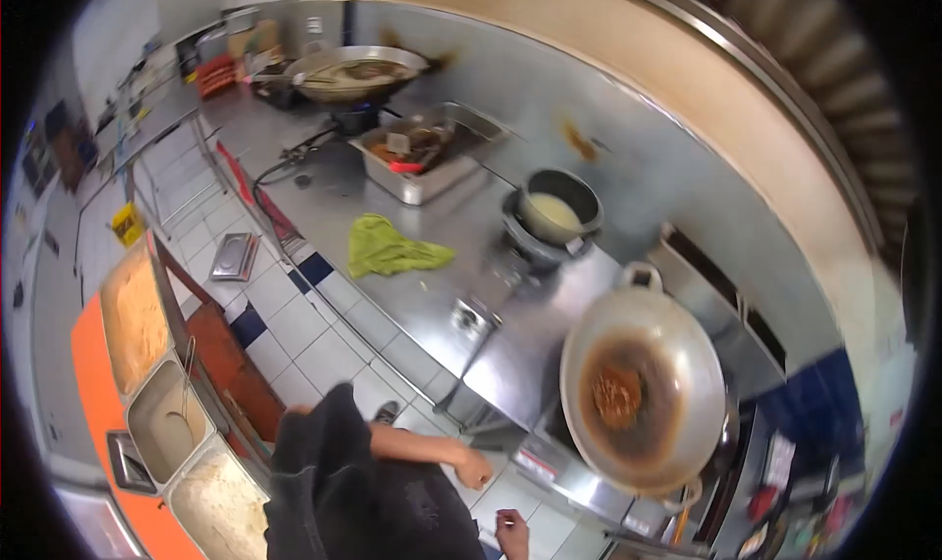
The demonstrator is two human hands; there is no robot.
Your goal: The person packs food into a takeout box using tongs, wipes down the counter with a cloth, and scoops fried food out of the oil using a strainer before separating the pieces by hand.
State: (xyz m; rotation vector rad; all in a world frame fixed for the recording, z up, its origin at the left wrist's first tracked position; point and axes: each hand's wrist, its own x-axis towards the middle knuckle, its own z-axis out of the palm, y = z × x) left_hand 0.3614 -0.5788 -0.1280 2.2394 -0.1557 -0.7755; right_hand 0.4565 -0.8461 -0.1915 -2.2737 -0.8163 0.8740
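My left hand (473, 469) is loosely curled over the tiled floor, with nothing visible in it. Below it, my right hand (511, 533) has its fingers bent inward, and no object shows in them. Both hands are apart from the counter. To their right, a large metal wok (687, 364) sits on the stove, with reddish-brown paste (616, 397) and dark oil at its bottom. A dark pot (577, 195) with pale liquid stands farther back, and a green cloth (383, 250) lies on the steel counter.
Another wok (339, 91) and a steel tray (422, 185) with a red-handled utensil stand farther along the counter. On the left, an orange-edged stand (93, 364) holds several food containers. A metal scale-like object (235, 257) is near the floor tiles.
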